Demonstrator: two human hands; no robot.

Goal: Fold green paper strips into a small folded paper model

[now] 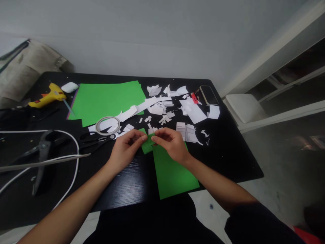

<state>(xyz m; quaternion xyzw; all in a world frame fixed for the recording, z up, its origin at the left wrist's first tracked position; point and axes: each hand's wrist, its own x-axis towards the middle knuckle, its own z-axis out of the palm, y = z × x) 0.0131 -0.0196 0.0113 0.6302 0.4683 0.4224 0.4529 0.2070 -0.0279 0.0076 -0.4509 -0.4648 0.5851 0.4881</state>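
Observation:
My left hand [128,145] and my right hand [170,142] meet over the middle of the black table [223,149]. Both pinch a small folded piece of green paper [148,145] between thumb and fingers. Under my right hand lies a larger green sheet [172,174] that reaches the table's front edge. Black scissors [95,140] and a roll of clear tape [108,125] lie just left of my left hand.
A big green sheet [106,100] lies at the back, with several white paper scraps [165,108] to its right. A phone [208,95] sits at the back right. A yellow glue gun [47,96], pliers [42,152] and a white cable [73,159] are on the left.

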